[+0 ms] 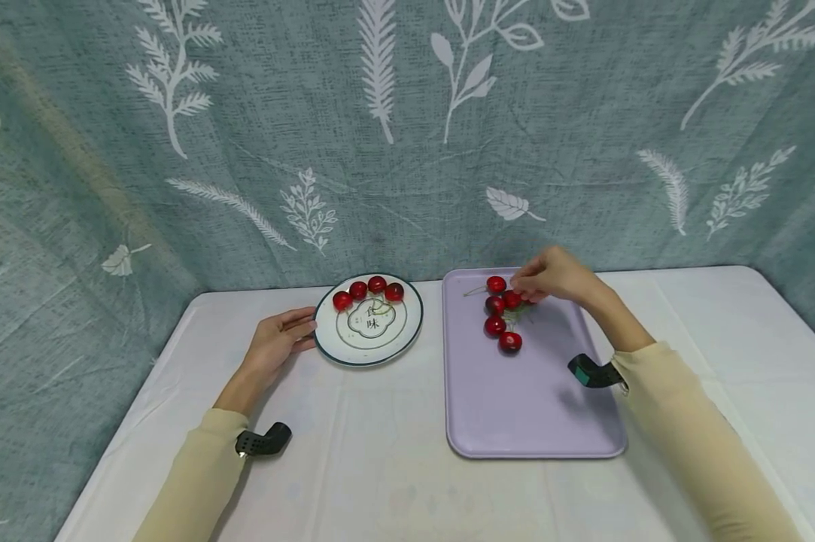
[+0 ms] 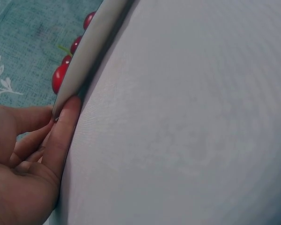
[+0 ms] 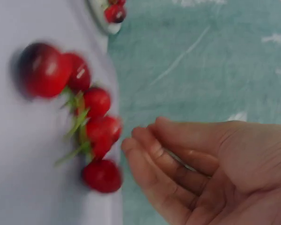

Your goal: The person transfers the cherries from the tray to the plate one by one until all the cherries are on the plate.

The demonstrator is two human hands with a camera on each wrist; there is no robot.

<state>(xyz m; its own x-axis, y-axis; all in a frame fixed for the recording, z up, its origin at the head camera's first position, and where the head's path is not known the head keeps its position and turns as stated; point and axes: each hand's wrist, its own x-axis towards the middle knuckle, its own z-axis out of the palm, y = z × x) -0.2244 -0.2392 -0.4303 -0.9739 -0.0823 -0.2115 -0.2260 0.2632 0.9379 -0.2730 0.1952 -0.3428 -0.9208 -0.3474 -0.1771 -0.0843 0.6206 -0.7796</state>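
My left hand [image 1: 275,346] pinches the left rim of a white plate [image 1: 369,350] with a dark edge, as the left wrist view shows from the side. Several red cherries [image 1: 358,290] lie along the plate's far side, with a green stem below them. Over the far part of a lilac tray [image 1: 529,414], my right hand [image 1: 559,277] hovers beside several stemmed cherries [image 1: 494,325]. In the right wrist view its fingertips [image 3: 131,145] come close to the cherries [image 3: 103,136], and I see no cherry between them. Whether they touch one, I cannot tell.
A white cloth [image 1: 380,452] covers the table under plate and tray. Behind stands a grey-green curtain [image 1: 407,203] with white leaf prints, close to the far edges of both. Dark wrist cameras [image 1: 263,439] jut from both sleeves.
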